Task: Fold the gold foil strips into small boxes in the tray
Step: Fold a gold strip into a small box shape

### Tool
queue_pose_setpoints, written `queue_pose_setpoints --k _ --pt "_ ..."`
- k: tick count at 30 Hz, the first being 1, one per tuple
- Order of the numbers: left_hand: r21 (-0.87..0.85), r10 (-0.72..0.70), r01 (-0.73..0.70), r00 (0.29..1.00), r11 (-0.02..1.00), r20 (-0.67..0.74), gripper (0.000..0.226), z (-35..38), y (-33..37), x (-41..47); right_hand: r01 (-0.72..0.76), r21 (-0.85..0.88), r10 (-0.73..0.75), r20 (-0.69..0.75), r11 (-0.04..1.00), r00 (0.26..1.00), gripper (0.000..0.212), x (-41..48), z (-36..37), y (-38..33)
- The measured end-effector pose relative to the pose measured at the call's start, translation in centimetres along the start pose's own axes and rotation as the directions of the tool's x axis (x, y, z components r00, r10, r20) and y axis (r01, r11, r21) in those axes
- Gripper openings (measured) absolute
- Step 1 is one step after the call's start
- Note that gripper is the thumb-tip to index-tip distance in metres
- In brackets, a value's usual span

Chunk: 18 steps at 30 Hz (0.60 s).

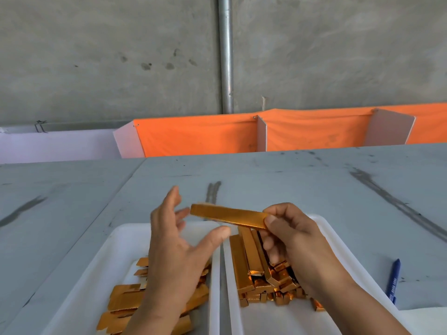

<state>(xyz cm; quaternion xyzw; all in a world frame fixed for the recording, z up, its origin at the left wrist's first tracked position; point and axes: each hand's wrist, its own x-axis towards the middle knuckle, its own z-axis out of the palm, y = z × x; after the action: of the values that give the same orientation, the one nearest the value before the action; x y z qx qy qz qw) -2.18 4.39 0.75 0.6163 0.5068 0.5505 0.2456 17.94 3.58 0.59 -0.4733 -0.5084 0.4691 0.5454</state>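
Gold foil piece [229, 216] is up in the air over the trays: long, narrow, roughly level, right end slightly lower. The right hand [297, 240] pinches that right end between thumb and curled fingers. The left hand [179, 240] is spread wide with fingers straight and thumb out, gripping nothing. Its fingertips sit just beside the piece's left end (contact unclear, blur there).

Two white trays lie side by side on the grey worktop [290, 180], inner rims close together.
- Left tray [116, 243]: pile of flat gold foil strips [123, 299], partly hidden under the left forearm.
- Right tray [278, 320]: heap of folded gold boxes [242, 262], long ones lying over shorter bits, close under the right wrist.

A blue pen [393, 281] lies on the worktop to the right of the right tray, apart from it.

Behind the worktop, orange cloth [200, 136] hangs across white dividers [262, 134]. Above is a grey concrete wall [96, 56] with a vertical metal pipe [226, 56].
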Motion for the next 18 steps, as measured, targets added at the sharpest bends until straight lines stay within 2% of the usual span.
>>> queue_pose_setpoints --k 2,4,8,10,14,16,18 --pt "-0.245 -0.107 0.15 0.978 0.958 0.18 0.085 -0.2 -0.3 0.2 -0.039 0.053 0.038 0.031 0.998 0.999 0.017 0.0 0.2 -0.1" --pt "-0.392 -0.109 0.24 0.938 0.888 0.328 0.061 0.0 -0.3 0.2 -0.055 0.044 0.051 0.07 0.998 0.996 0.016 -0.1 0.5 -0.1" --pt "-0.532 -0.114 0.331 0.91 0.78 0.399 0.047 0.4 -0.2 0.2 -0.052 -0.005 0.052 0.139 0.999 0.989 0.016 -0.4 1.1 -0.1" --pt "-0.546 -0.129 0.339 0.913 0.766 0.386 0.044 0.5 -0.4 0.2 -0.045 -0.071 0.057 0.172 0.996 0.983 0.014 -0.6 1.3 -0.1" --pt "-0.523 -0.129 0.28 0.943 0.805 0.306 0.036 0.4 -0.5 0.1 0.016 -0.235 0.046 0.255 0.972 0.966 0.008 -1.1 1.9 0.0" --pt "-0.416 -0.111 0.213 0.96 0.884 0.256 0.031 0.4 -0.4 -0.2 0.117 -0.388 -0.024 0.235 0.914 0.972 0.01 -1.1 1.9 0.3" --pt "-0.225 -0.078 0.123 0.976 0.966 0.201 0.031 0.4 -0.4 -0.4 0.243 -0.518 -0.153 0.209 0.82 0.966 0.01 -1.1 1.7 0.5"
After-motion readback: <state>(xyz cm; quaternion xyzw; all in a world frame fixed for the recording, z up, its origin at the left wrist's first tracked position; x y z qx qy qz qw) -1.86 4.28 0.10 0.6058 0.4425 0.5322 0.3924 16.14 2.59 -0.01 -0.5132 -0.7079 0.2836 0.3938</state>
